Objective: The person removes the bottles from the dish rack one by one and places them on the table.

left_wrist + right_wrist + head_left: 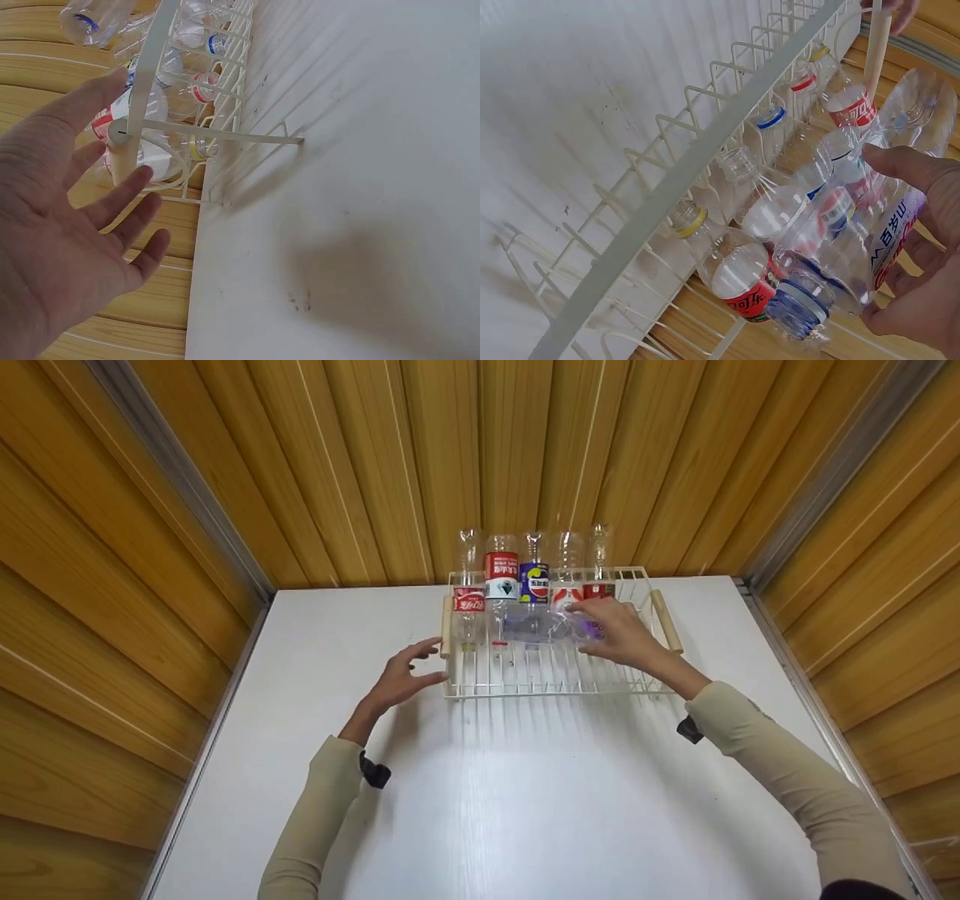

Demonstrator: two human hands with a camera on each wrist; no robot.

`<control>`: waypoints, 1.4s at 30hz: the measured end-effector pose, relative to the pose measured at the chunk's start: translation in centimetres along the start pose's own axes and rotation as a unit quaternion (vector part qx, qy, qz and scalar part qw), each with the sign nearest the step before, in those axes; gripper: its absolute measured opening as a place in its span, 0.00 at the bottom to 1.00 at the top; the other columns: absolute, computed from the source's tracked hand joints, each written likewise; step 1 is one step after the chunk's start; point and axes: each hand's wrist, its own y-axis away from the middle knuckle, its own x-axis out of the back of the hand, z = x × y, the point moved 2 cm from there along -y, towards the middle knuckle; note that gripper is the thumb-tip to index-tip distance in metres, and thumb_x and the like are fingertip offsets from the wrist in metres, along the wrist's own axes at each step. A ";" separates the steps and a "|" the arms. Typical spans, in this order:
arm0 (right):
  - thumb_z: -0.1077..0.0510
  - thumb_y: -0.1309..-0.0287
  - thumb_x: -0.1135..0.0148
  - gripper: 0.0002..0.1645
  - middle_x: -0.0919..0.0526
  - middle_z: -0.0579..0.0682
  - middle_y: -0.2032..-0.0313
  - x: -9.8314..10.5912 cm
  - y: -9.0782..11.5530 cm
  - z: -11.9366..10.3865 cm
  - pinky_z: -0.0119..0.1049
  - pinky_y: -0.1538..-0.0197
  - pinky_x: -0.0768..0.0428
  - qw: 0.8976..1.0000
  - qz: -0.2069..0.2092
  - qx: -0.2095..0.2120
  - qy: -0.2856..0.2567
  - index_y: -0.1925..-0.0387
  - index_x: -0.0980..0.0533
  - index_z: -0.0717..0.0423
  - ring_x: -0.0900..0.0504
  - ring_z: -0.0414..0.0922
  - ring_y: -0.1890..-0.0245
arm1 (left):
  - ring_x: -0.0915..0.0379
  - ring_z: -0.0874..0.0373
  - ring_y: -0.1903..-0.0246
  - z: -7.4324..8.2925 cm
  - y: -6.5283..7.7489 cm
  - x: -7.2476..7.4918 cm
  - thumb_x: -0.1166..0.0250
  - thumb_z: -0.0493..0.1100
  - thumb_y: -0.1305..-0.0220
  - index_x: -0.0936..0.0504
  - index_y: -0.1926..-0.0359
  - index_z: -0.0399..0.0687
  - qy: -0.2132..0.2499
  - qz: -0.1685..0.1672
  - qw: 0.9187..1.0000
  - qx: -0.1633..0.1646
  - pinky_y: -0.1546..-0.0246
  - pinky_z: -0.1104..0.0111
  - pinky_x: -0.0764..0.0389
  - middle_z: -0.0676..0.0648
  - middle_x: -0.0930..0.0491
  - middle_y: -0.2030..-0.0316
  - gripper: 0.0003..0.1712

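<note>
My right hand (624, 636) grips a large clear plastic bottle (534, 625) by its labelled middle. The bottle lies sideways over the white wire rack (540, 694); its blue neck ring and a purple label (896, 236) show in the right wrist view. Several empty bottles stand tilted in the rack with their necks toward me, among them a Coca-Cola bottle (469, 600), a red-and-white labelled bottle (502, 576) and a Pepsi bottle (534, 582). Beside the rack's left wooden handle (447, 627), my left hand (403, 679) is spread with fingers apart, holding nothing.
The rack stands at the back of a white table (480, 802), close to the wood-slatted wall (442, 457). A second wooden handle (666, 621) is on the rack's right side. Slatted panels (97, 607) also flank the table.
</note>
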 end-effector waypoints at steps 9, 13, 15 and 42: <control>0.62 0.52 0.19 0.40 0.20 0.54 0.37 -1.1 0.4 -1.7 0.66 0.31 0.36 0.993 -0.023 0.053 0.102 0.36 0.25 0.51 0.27 0.58 0.34 | 0.29 0.41 0.36 5.4 -1.0 -0.5 0.31 0.40 0.33 0.21 0.35 0.45 -0.024 0.050 0.995 -0.081 0.35 0.44 0.30 0.41 0.20 0.39 0.26; 0.62 0.54 0.18 0.40 0.19 0.55 0.38 -1.4 0.4 -2.1 0.64 0.32 0.34 0.992 -0.014 0.071 0.101 0.37 0.24 0.53 0.26 0.59 0.35 | 0.35 0.43 0.31 7.4 -1.3 -1.7 0.29 0.46 0.34 0.24 0.31 0.52 -0.066 -0.007 0.994 -0.083 0.30 0.42 0.35 0.42 0.26 0.33 0.31; 0.62 0.54 0.19 0.40 0.19 0.54 0.38 -1.5 0.4 -2.3 0.62 0.33 0.35 0.993 -0.017 0.069 0.099 0.37 0.24 0.52 0.27 0.59 0.35 | 0.38 0.44 0.29 8.1 -1.5 -2.4 0.28 0.49 0.36 0.27 0.29 0.55 -0.096 -0.031 0.990 -0.095 0.28 0.43 0.37 0.43 0.29 0.30 0.35; 0.58 0.51 0.19 0.40 0.19 0.50 0.38 -2.4 0.5 -4.9 0.66 0.32 0.32 0.983 0.021 0.136 0.123 0.35 0.23 0.45 0.24 0.56 0.36 | 0.30 0.49 0.38 10.5 -2.9 -5.2 0.20 0.52 0.46 0.30 0.26 0.60 -0.299 -0.064 0.942 -0.141 0.35 0.54 0.24 0.45 0.25 0.37 0.47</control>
